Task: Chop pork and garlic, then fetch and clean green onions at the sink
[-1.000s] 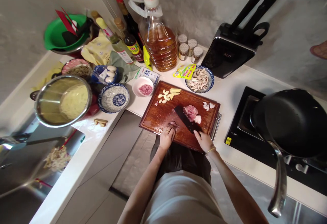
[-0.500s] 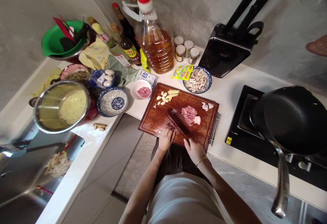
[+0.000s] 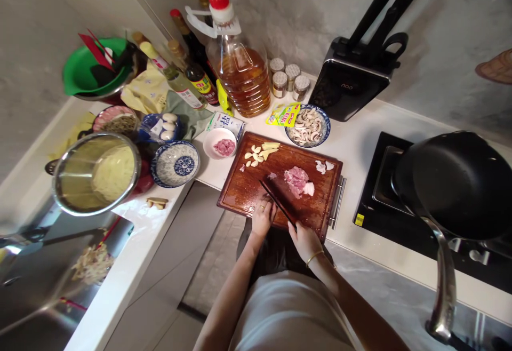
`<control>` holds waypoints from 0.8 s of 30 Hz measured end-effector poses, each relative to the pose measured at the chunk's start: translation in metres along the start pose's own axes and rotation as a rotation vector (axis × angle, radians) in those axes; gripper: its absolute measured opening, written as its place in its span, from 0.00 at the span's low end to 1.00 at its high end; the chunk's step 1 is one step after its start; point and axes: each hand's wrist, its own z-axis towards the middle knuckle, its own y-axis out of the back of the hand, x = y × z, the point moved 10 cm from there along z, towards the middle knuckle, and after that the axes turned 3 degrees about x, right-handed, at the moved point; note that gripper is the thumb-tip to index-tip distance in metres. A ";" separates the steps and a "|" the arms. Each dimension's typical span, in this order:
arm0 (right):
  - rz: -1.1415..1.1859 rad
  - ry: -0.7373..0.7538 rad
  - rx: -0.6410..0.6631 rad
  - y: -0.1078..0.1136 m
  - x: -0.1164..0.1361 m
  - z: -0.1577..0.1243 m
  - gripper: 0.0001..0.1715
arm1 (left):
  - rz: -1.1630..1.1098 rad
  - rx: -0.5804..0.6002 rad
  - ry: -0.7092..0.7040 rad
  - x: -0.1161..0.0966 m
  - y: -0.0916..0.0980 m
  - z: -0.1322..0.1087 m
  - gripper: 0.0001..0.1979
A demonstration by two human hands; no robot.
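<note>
Reddish-brown wood forms the cutting board (image 3: 239, 192) at the centre of the frame, set on the near edge of the white worktop (image 3: 354, 145). Over it a dark knife (image 3: 277, 201) slants from handle at lower right to tip at upper left, its blade seen nearly edge-on. The right hand (image 3: 305, 241) has its grip clamped around the handle. Just left of the blade, the left hand (image 3: 263, 217) rests with fingers curled down by the board's lower edge; whether they pinch anything, or touch the blade, one cannot tell. Between those fingertips and a mound of pink meat (image 3: 295, 180) lies the blade: the mound sits to its upper right, almost straight up the frame from the right grip, touched by neither hand, the left fingertips looking slightly nearer. Garlic cloves (image 3: 252, 156) lie toward the board's upper left.
</note>
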 end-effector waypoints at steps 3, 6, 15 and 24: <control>-0.011 -0.004 0.001 0.000 0.004 0.005 0.24 | 0.001 0.006 0.018 0.002 -0.001 0.001 0.06; -0.010 0.008 0.005 0.000 0.008 0.011 0.25 | 0.002 0.011 0.042 0.006 0.000 0.002 0.06; -0.011 0.002 0.025 -0.004 0.004 0.018 0.26 | -0.022 0.008 0.015 0.005 -0.005 -0.001 0.07; 0.350 -0.011 -0.087 0.015 -0.058 0.032 0.36 | -0.085 0.006 -0.028 -0.003 0.007 -0.007 0.10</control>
